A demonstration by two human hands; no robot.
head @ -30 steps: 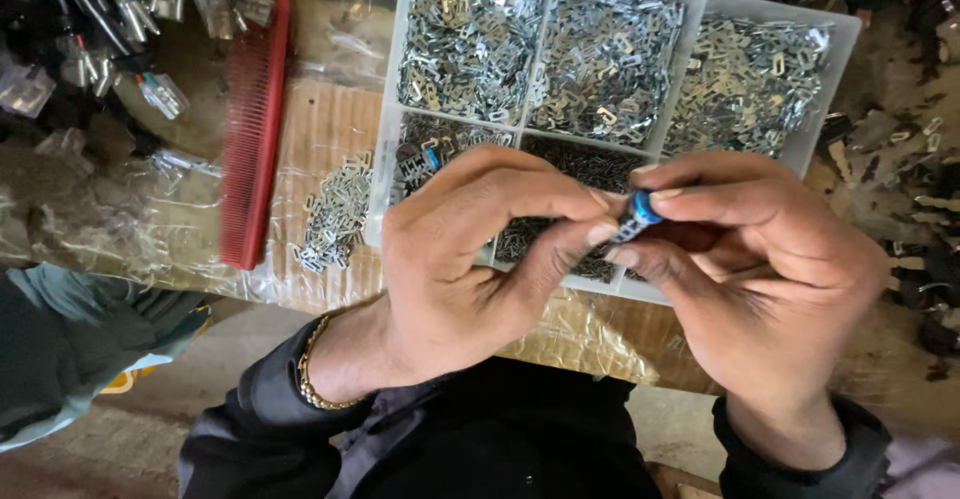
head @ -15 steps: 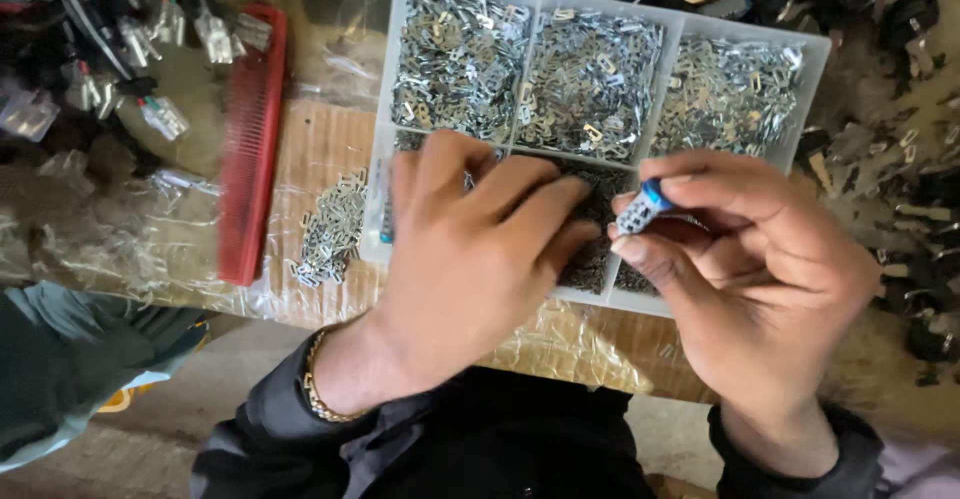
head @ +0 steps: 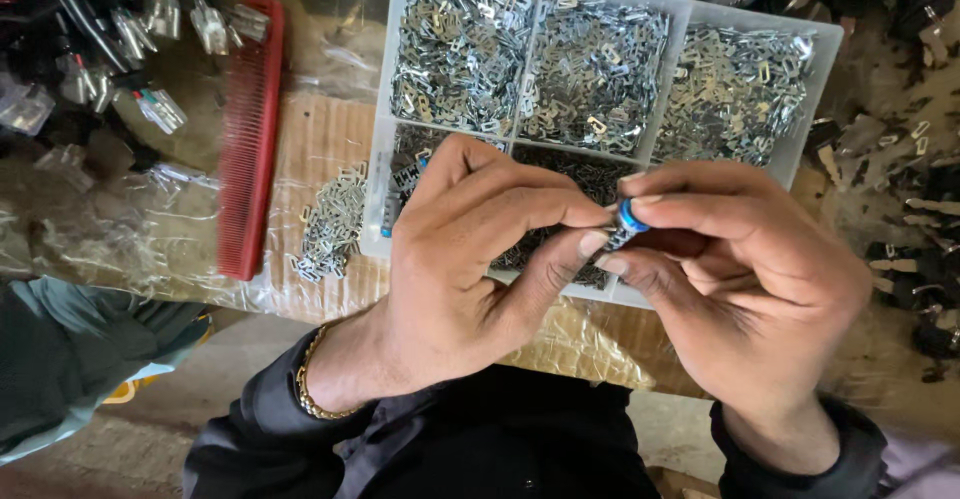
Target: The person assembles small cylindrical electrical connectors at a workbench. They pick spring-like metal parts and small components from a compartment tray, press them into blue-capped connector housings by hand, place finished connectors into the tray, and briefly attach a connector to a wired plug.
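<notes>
My right hand [head: 745,279] pinches a small cylinder part with a blue ring [head: 629,217] between thumb and forefinger. My left hand [head: 470,259] meets it from the left, thumb and forefinger tips closed against the same part. Both hands hover over the near edge of a clear compartment tray [head: 385,109] filled with several heaps of small flat metal pieces. What the left fingertips hold against the part is too small to see.
A red comb [head: 250,139] lies left of the tray beside a loose pile of metal pieces [head: 330,224] on cardboard and plastic wrap. Black cables and clear plugs [head: 110,34] crowd the far left. Dark parts [head: 910,209] lie at the right.
My left hand came off the lower tray compartments and back to the blue-ringed part, fingertips now pinching at it. The right hand held the part nearly still.
</notes>
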